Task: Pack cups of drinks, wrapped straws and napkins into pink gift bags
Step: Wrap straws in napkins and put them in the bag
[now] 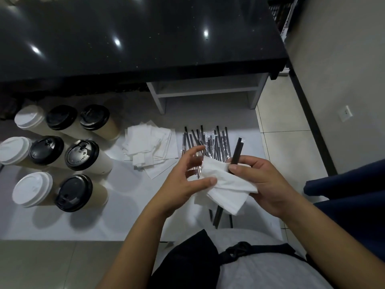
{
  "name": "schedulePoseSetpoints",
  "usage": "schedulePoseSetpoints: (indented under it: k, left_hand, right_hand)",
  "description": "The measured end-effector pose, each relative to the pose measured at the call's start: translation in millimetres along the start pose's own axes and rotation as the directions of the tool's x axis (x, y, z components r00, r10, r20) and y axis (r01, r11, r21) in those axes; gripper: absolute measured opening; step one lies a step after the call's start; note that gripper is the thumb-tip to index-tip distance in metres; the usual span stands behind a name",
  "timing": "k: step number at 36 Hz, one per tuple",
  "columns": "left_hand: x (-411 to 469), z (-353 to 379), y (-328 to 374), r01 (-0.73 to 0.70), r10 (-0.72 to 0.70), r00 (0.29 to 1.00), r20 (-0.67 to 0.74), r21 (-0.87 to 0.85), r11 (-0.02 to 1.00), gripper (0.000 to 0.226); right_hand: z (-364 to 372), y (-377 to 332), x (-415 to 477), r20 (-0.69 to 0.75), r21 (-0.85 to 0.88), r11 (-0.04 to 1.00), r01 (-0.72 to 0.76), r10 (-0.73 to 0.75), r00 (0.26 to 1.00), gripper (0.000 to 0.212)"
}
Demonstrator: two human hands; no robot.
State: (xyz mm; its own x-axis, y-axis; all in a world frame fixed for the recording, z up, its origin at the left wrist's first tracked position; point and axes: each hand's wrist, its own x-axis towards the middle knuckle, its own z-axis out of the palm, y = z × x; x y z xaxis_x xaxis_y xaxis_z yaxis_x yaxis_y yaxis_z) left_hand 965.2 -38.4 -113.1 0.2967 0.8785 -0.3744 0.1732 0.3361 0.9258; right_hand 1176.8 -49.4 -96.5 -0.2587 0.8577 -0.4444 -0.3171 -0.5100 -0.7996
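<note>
Held napkin (226,184): white, soft and creased, loosely folded, with one corner hanging down toward the person. It is held in the air between both hands, above the near end of the straw pile.
Black straws (236,151): thin, dark sticks in clear wrap. They run at a slant behind the held napkin, with the top ends poking above the right thumb and the lower ends showing below the napkin.
Right hand (262,184): the fingers curl round the black straws and the napkin's right side, and the thumb clamps the straws in place.
Left hand (185,176): the thumb pinches the napkin's left edge against bent fingers, and the index finger is raised clear and apart.
Wrapped straws (210,140): a loose fan of black straws in clear sleeves. They lie on the white surface (129,205), just right of the napkin stack.
Napkin stack (149,143): flat white squares, untidily overlapped, lying between the cups and the straws.
Cups (82,155): eight tall, pale paper cups stand grouped at the left. Five have black lids and three have white lids.
Black counter (145,38): glossy and speckled, beyond the white surface, with a white shelf (208,90) under its right end.
</note>
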Motion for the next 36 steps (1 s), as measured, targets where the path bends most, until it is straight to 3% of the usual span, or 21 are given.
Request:
schedulePoseSetpoints:
  k: [2,5,10,13,18,22,26,33,36]
  left_hand:
    - [-1.5,-3.0,-1.5,0.023,-0.006,0.994,0.111,-0.154,0.988,0.049]
    - [-3.8,-3.2,-3.3,0.034,-0.002,0.989,0.145,-0.219,0.975,0.031]
    - [1.4,-6.6,-12.6,0.018,-0.024,0.999,-0.034,-0.175,0.984,0.021]
    - [5.6,-11.3,-19.3,0.035,-0.037,0.981,-0.191,-0.017,0.999,0.016]
    - [4.4,-9.9,-16.3,0.05,-0.02,0.958,-0.285,0.096,0.994,0.009]
    - [0.4,-0.9,-5.9,0.073,-0.082,0.987,-0.136,-0.071,0.995,0.006]
    - [-7.5,8.9,7.2,0.081,-0.049,0.992,0.117,-0.295,0.952,0.023]
    - [-16.1,18.2,12.4,0.13,-0.078,0.984,0.162,-0.345,0.93,0.027]
    - [-20.4,27.0,11.9,0.142,-0.093,0.982,0.165,-0.321,0.936,0.029]
  right_hand:
    - [1.1,0.2,-0.5,0.013,-0.025,1.0,0.009,-0.009,1.0,0.019]
    - [1.8,-0.8,-0.4,-0.016,-0.047,0.998,0.032,-0.033,0.999,0.019]
    - [-16.2,-12.6,2.4,-0.213,-0.088,0.978,0.19,-0.205,0.955,0.022]
    - [-31.5,-22.9,-0.9,-0.267,-0.177,0.953,0.245,-0.286,0.92,0.019]
    - [-34.9,-29.9,-9.8,-0.079,-0.418,0.887,0.196,-0.25,0.965,0.026]
    - [-17.9,-26.4,-9.3,0.12,-0.416,0.887,0.199,-0.163,0.979,0.031]
    - [-3.5,-26.9,-1.6,0.189,-0.367,0.907,0.206,-0.144,0.971,0.022]
    - [-14.4,-4.2,-3.2,0.088,-0.178,0.951,0.251,-0.239,0.967,0.024]
    - [-19.9,7.6,-6.1,0.019,-0.181,0.944,0.275,-0.276,0.961,0.024]
